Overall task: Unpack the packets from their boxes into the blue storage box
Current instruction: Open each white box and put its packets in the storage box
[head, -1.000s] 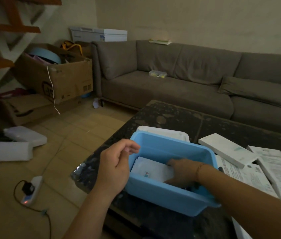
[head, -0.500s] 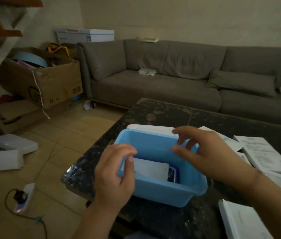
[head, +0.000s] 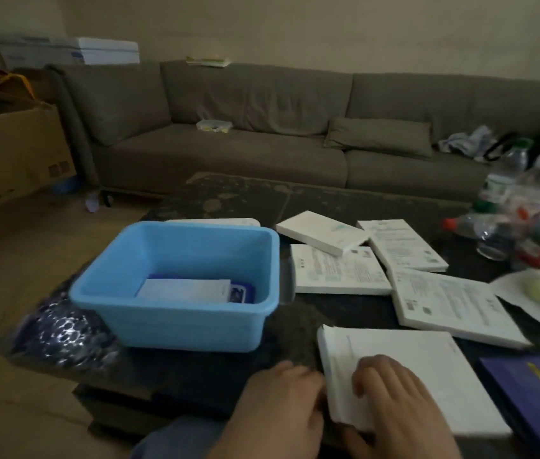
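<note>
The blue storage box (head: 175, 323) stands on the left part of the dark table (head: 328, 197). Inside it lie a white packet (head: 184, 289) and, partly under that, a blue packet (head: 242, 293). A flat white box (head: 427, 369) lies at the table's front edge. My right hand (head: 397, 405) lies on top of this box at its near left corner, with the thumb at the front edge. My left hand (head: 278, 405) touches the box's left end with bent fingers. The picture is blurred.
Several more flat white boxes (head: 338, 276) lie right of the storage box, and a white lid (head: 215, 222) lies behind it. Plastic bottles (head: 507, 180) crowd the right edge. A purple folder (head: 537, 392) is at the bottom right. A grey sofa (head: 262, 154) runs behind.
Both hands left the blue storage box and came down to the white box at the table's front edge. The view swung to the right.
</note>
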A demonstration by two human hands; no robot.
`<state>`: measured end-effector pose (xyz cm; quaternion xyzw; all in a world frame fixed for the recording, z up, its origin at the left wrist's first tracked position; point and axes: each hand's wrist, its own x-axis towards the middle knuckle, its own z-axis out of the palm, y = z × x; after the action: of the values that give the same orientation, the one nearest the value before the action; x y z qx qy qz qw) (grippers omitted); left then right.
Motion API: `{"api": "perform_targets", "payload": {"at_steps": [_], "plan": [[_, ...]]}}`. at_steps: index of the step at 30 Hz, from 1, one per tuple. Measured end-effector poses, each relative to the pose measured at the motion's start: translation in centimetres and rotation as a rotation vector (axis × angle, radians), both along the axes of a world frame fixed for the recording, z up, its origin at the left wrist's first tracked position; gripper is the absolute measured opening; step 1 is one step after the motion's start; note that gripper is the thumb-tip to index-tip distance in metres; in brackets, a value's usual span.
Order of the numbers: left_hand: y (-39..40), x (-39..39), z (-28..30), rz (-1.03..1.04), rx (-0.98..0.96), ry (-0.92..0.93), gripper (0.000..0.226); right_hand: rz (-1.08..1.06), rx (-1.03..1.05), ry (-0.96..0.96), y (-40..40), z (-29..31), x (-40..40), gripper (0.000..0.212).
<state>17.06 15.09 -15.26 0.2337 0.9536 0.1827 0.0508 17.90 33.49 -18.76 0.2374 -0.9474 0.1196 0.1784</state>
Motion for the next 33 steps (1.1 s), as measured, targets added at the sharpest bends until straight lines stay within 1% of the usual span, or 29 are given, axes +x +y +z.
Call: {"api": "perform_targets", "payload": {"at_steps": [2, 4, 5, 7, 8, 9, 11, 12, 13, 15, 16, 21, 24, 28, 30, 33], "plan": [[-0.2, 0.1, -1.3, -0.016, 0.116, 0.052, 0.024, -0.017, -0.037, 0.011, 0.0, -0.2, 0.1, 0.04], [-0.3, 0.0, -2.7, -0.052, 0.281, 0.095, 0.033, -0.043, -0.13, 0.044, 0.3, 0.0, 0.2, 0.024], [-0.2, -0.1, -3.0, -0.064, 0.381, 0.112, 0.037, -0.065, -0.176, 0.074, 0.4, 0.3, 0.2, 0.019], [0.3, -0.2, -3.2, -0.111, 0.545, 0.188, 0.035, -0.105, -0.304, 0.163, 0.6, 1.0, 0.3, 0.017], [0.9, -0.3, -3.0, -0.155, 0.577, 0.263, 0.034, -0.127, -0.388, 0.197, 0.7, 1.4, 0.3, 0.019], [1.6, -0.3, -2.7, -0.211, 0.58, 0.355, 0.034, -0.148, -0.473, 0.219, 0.9, 1.8, 0.3, 0.021], [3.2, -0.5, -2.3, -0.313, 0.524, 0.524, 0.035, -0.18, -0.615, 0.235, 1.5, 2.3, 0.2, 0.024], [3.9, -0.5, -2.5, -0.343, 0.49, 0.573, 0.037, -0.189, -0.666, 0.239, 1.7, 2.5, 0.3, 0.025], [4.4, -0.5, -2.7, -0.353, 0.468, 0.583, 0.041, -0.196, -0.716, 0.241, 1.9, 2.6, 0.4, 0.025], [5.0, -0.5, -3.3, -0.343, 0.446, 0.521, 0.048, -0.203, -0.814, 0.223, 2.2, 2.8, 0.7, 0.023], [5.1, -0.5, -3.4, -0.338, 0.44, 0.502, 0.047, -0.203, -0.844, 0.22, 2.2, 2.8, 0.8, 0.022], [5.5, -0.7, -3.3, -0.354, 0.341, 0.534, 0.031, -0.193, -0.796, 0.226, 2.1, 2.0, 1.3, 0.024], [5.5, -0.7, -3.6, -0.365, 0.315, 0.62, 0.025, -0.187, -0.768, 0.235, 2.1, 1.7, 1.5, 0.026], [5.0, -0.8, -3.3, -0.282, 0.416, 0.799, 0.013, -0.189, -0.753, 0.246, 2.3, 1.5, 1.6, 0.027], [4.2, -0.8, -3.1, -0.251, 0.442, 0.862, 0.012, -0.187, -0.737, 0.256, 2.3, 1.5, 1.7, 0.029], [2.3, -0.8, -3.3, -0.236, 0.516, 0.837, 0.009, -0.18, -0.74, 0.264, 2.3, 1.5, 1.8, 0.03]]}}
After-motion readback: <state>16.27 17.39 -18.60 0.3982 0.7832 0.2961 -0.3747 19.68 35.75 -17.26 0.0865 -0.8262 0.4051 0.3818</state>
